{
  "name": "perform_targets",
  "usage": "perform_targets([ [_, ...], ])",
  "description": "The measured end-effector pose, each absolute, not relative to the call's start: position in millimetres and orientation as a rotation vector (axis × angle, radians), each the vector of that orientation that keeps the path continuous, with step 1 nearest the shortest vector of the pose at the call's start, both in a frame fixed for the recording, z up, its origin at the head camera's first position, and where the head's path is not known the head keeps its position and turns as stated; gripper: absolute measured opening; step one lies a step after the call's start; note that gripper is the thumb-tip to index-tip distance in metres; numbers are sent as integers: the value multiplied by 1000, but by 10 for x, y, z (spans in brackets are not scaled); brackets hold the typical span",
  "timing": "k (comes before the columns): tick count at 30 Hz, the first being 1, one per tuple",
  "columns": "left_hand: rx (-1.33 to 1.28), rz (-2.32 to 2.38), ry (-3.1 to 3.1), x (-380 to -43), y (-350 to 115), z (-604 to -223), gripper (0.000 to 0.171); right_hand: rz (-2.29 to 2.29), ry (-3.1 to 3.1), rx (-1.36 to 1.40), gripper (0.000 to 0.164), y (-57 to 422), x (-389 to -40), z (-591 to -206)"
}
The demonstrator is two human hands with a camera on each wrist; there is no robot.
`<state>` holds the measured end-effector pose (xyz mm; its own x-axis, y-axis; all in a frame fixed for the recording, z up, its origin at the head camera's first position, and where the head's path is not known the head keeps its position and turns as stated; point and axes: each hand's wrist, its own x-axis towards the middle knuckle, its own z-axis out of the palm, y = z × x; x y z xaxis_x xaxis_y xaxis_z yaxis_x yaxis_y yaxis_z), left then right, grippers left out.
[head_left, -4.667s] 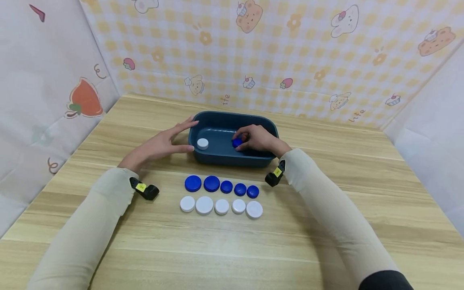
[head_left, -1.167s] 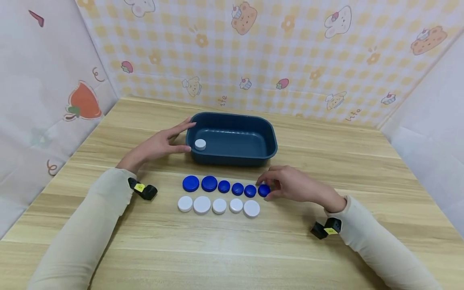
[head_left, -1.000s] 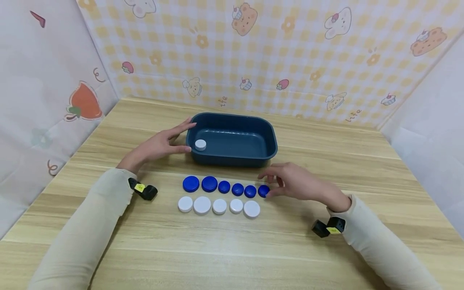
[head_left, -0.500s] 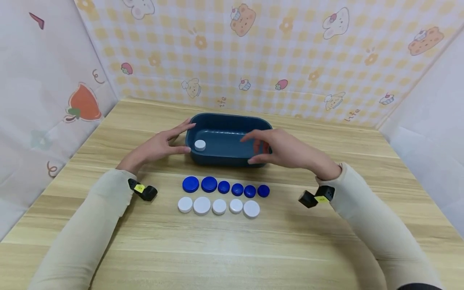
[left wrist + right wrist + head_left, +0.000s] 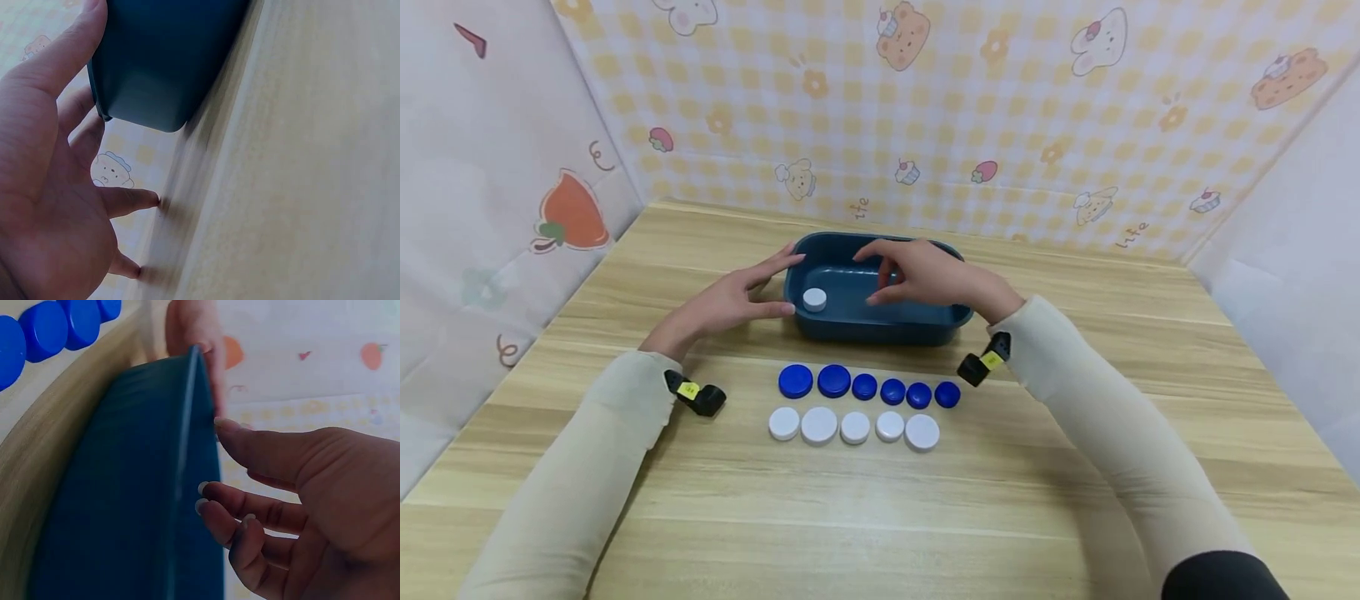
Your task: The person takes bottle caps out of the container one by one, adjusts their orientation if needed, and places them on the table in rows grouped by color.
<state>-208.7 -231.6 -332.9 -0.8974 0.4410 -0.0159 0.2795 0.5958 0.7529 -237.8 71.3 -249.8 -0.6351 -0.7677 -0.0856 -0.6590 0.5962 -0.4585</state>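
Observation:
A dark blue rectangular tub (image 5: 880, 333) stands on the table. My left hand (image 5: 730, 296) touches its left end with straight, spread fingers; the thumb rests near the front corner and the index finger at the rim. In the left wrist view, two of its fingertips touch the table. Over the tub's opening hovers my right hand (image 5: 928, 275), thumb and index finger apart, nothing between them. One white bottle cap (image 5: 814, 300) lies inside the tub at the left. The right hand covers part of the tub's inside.
In front of the tub lies a row of several blue bottle caps (image 5: 834, 381). A row of several white bottle caps (image 5: 819, 426) lies nearer to me. A patterned cloth (image 5: 1000, 108) hangs behind the wooden table (image 5: 865, 533).
A blue bottle cap left the tub in my right hand and now lies at the blue row's right end, released. The right hand has returned over the tub. The left hand stays put.

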Motion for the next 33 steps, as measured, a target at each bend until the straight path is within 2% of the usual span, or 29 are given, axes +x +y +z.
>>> perform_targets([
  [17,622,1202,2618,-2078,-2328,-3318,70,-358,2470,-1084,58,46,-2607,-2755],
  [24,630,1206,2617,-2081,-2342,-3321,70,-324,2461,-1012,57,-90,-2652,-2836],
  [33,664,1199,2619,-2089,-2356,-3338,71,-408,2452,-979,49,-145,-2690,-2941],
])
